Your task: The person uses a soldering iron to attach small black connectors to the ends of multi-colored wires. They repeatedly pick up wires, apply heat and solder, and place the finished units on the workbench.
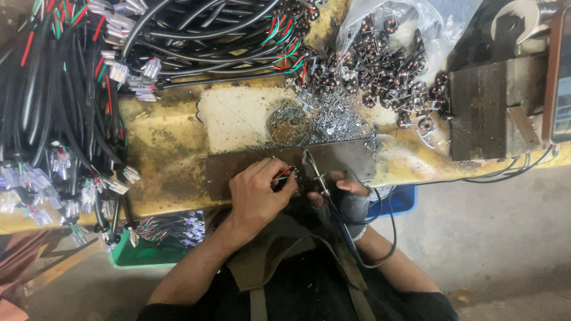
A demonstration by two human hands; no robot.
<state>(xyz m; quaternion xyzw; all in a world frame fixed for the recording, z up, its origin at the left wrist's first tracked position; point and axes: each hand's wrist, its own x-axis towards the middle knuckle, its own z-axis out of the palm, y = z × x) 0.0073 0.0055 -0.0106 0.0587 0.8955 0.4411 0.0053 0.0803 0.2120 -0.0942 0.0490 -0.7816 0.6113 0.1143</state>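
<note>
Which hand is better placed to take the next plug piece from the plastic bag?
Probably the right hand: the plastic bag lies on its side, but it holds the soldering iron. The left hand grips the wires.

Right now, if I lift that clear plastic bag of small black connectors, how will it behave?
The clear plastic bag looks thin and crumpled, so probably floppy. Its mouth lies open and black connectors already spread onto the bench, so more would likely spill. Probably light.
</note>
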